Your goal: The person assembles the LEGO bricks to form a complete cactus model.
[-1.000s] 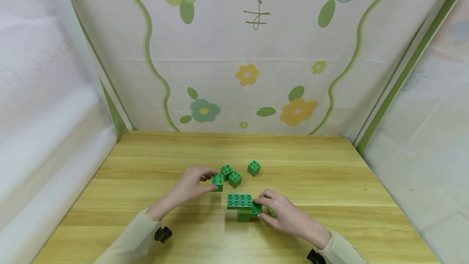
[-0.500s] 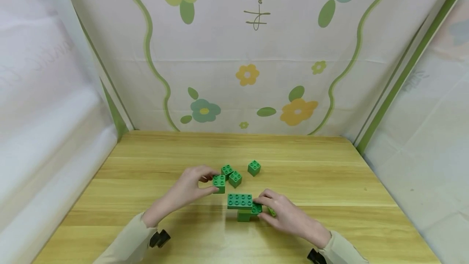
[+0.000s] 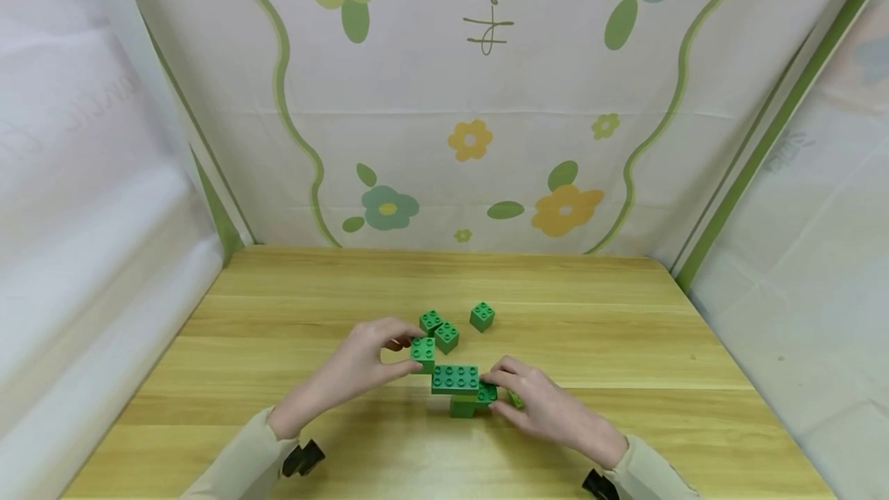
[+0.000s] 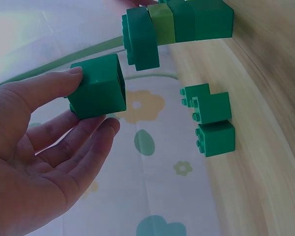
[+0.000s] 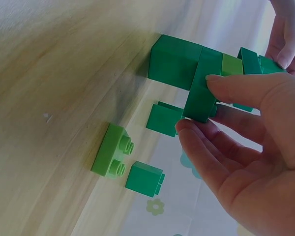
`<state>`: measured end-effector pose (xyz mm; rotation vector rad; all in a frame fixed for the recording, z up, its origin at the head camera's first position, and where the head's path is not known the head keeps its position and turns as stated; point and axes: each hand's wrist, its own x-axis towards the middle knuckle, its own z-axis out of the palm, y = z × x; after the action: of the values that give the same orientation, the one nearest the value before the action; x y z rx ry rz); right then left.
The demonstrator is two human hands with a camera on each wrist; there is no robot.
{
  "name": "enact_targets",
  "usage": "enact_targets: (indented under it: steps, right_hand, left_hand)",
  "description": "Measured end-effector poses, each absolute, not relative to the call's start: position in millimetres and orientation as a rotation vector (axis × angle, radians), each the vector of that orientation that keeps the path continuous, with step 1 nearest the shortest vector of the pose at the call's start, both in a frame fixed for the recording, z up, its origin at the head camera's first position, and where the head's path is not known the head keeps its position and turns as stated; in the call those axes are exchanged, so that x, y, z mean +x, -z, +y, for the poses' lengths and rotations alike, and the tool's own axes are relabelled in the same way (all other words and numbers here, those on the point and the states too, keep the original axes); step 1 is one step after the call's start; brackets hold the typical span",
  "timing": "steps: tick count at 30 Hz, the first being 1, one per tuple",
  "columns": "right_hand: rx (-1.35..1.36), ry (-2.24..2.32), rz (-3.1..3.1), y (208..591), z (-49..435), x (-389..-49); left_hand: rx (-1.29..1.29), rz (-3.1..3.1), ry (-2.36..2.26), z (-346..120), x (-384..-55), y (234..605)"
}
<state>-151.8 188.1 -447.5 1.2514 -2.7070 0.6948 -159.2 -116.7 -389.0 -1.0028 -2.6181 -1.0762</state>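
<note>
Between thumb and fingers, my left hand [image 3: 368,357] pinches a square green toy brick [image 3: 422,350]. In the left wrist view this brick [image 4: 96,86] is tilted, with its hollow underside facing the stack. The stack of toy bricks [image 3: 454,379] stands at the middle of the table, a long dark green brick on top. Lower down are a light green brick [image 5: 232,65], another long green brick [image 5: 202,86] and a green base brick [image 5: 174,61]. My right hand [image 3: 545,407] pinches the lower long brick's right end. The held brick is beside the top brick's left end; contact is unclear.
Behind the stack lie two square green bricks close together, one of them here [image 3: 447,336], and a third brick [image 3: 482,316] farther right. A light green brick [image 5: 109,150] lies beside my right hand, mostly hidden in the head view. A printed cloth [image 3: 417,99] hangs behind the wooden table [image 3: 590,315].
My left hand has carried the square brick a little right and nearer to me, closer to the stack's top brick. The right hand and the stack have stayed in place.
</note>
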Motion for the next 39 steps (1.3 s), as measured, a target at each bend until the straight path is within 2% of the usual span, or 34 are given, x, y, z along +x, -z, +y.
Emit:
enact_targets:
  steps: [39]
  right_hand:
    - [1.234,-0.708,-2.712,445.8,188.4,-152.2]
  left_hand:
    - [-1.047,-2.631,1.115,-107.2,-151.3,396.2]
